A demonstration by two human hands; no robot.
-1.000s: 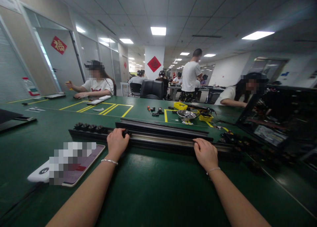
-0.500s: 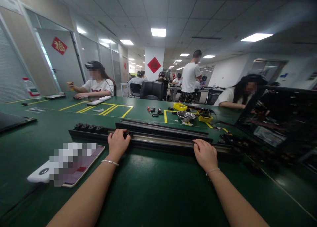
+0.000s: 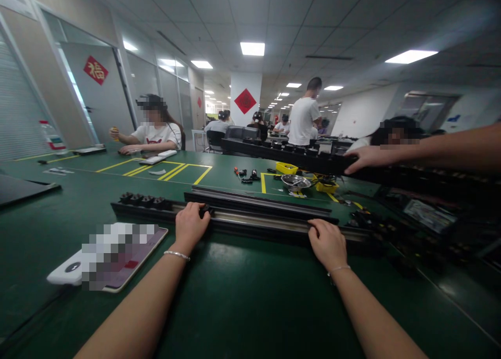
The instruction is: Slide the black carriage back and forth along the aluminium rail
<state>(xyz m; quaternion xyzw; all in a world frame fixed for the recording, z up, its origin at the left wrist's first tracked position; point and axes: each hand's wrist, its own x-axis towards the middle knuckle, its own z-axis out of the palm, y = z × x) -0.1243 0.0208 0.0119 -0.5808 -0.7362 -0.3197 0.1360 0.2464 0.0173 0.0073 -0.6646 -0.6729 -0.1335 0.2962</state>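
A long black rail with a pale metallic channel lies across the green table in front of me. My left hand is closed on a small black part set in the channel; its lower portion is hidden. Several knobbed black pieces sit in a row at the rail's left end. Toward the other end, my right hand is closed over the rail's near edge. Behind it lies a second black rail, parallel to the first.
A phone with a white attachment lies at left. Another person's hand holds a loaded black strip over the table's right side. Beyond are a metal bowl, a yellow tray and black parts.
Another person's arm has come in from the right with a loaded black strip, and the dark panel there has tipped down. My hands keep their places on the rail.
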